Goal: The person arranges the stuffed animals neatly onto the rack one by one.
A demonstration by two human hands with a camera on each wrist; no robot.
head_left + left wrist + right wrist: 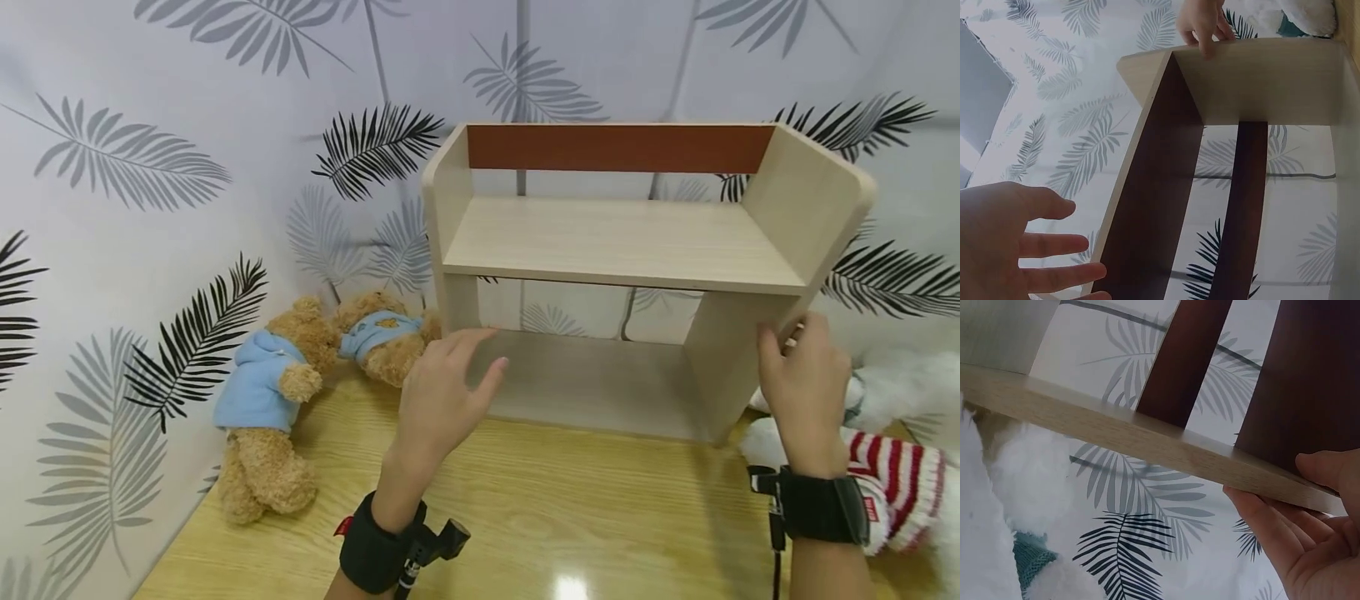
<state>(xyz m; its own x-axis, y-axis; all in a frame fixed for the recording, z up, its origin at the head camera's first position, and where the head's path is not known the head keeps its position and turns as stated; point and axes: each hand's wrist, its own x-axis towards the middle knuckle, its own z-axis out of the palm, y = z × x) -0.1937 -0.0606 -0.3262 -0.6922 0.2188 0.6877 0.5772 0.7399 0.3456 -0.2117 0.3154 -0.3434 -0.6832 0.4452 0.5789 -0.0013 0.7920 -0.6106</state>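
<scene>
A small two-tier wooden desk shelf [622, 242], pale with a reddish-brown back strip [615, 148], stands on the table in the head view. My right hand [810, 392] holds the front edge of its right side panel [1147, 440], thumb on the inner face and fingers on the outer. The left hand [442, 396] is at the lower left of the shelf, thumb spread from the fingers. In the left wrist view its fingers [1063, 275] extend straight, grasping nothing; whether they touch the shelf I cannot tell.
Two brown teddy bears in blue tops lie left of the shelf, the nearer bear [262, 400] against the patterned curtain [135, 275]. White plush toys, one in a red-striped knit [900, 467], lie to the right. Underneath is a wood-grain table [585, 500].
</scene>
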